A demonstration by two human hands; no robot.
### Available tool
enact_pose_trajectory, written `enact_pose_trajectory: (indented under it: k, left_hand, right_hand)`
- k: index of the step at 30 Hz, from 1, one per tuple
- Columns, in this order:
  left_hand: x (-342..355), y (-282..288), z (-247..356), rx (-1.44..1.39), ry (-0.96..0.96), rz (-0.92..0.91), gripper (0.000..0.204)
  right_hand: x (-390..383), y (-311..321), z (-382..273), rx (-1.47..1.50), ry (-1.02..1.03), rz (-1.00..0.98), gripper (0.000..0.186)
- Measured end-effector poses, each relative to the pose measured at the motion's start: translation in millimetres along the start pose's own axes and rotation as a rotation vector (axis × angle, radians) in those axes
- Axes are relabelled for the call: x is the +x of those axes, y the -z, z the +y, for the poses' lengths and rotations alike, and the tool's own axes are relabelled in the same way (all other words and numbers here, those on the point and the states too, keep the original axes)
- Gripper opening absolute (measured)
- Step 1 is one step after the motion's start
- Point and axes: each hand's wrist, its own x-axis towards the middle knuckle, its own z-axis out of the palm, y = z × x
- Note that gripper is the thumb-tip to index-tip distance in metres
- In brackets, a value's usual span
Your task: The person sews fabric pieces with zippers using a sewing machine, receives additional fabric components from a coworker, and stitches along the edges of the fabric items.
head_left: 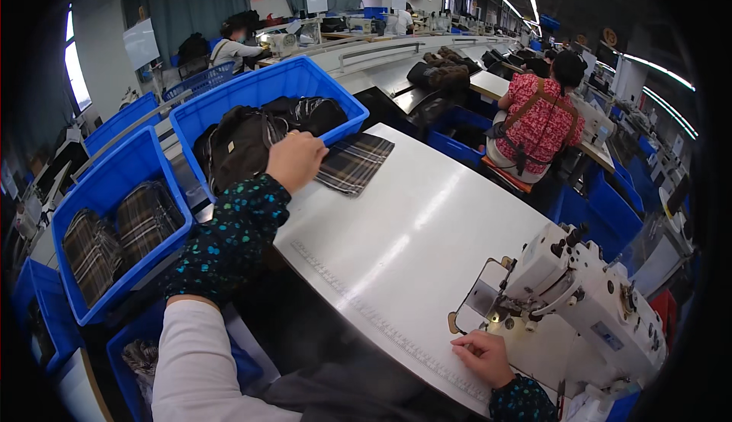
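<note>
My left hand (297,161) is reached out at the near right corner of a blue bin (263,79), its fingers curled closed. What they hold, if anything, is hidden. Dark garments (240,144) lie in that bin. Just right of the hand, a plaid fabric piece (355,164) lies flat on the white worktable (396,247), partly beside the bin's rim. My right hand (486,357) rests on the tabletop in front of a white sewing machine (579,292). Its fingers are bent inward, and nothing shows in them.
Another blue bin (122,224) at the left holds folded plaid pieces (149,216). Below it, a third blue bin (137,353) contains crumpled fabric. A seated co-worker (537,117) in a red patterned top is at the far right. Printed ruler markings (366,311) run along the table's near edge.
</note>
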Motion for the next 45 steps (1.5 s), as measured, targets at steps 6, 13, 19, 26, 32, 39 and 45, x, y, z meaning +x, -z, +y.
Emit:
enact_pose_trajectory:
  k: [6, 13, 19, 26, 32, 39, 45]
  left_hand:
    - [-2, -123, 35, 0.111, 0.148, -0.405, 0.027]
    - [17, -118, 43, 0.287, 0.064, -0.414, 0.021]
    - [-30, -55, 133, -0.514, -0.173, -0.6, 0.03]
    - [-111, -49, 197, -1.411, 0.045, -1.076, 0.041]
    - [-88, 17, 81, -0.321, -0.329, 0.076, 0.037]
    - [-96, 61, -67, -0.014, 0.267, 0.098, 0.018]
    - [-60, 54, -120, -0.395, 0.475, 0.133, 0.031]
  right_hand:
    - [2, -2, 1, 0.063, 0.064, -0.033, 0.008]
    - [0, -2, -1, 0.071, 0.062, -0.037, 0.007]
    - [1, -17, 6, -0.213, 0.337, 0.124, 0.015]
    - [36, -61, -28, -0.613, 0.621, 0.092, 0.047]
    - [27, -49, -16, -0.735, 0.483, 0.084, 0.052]
    - [22, -43, -3, -0.8, 0.413, 0.156, 0.051]
    - [25, -41, 3, -0.793, 0.381, 0.188, 0.05]
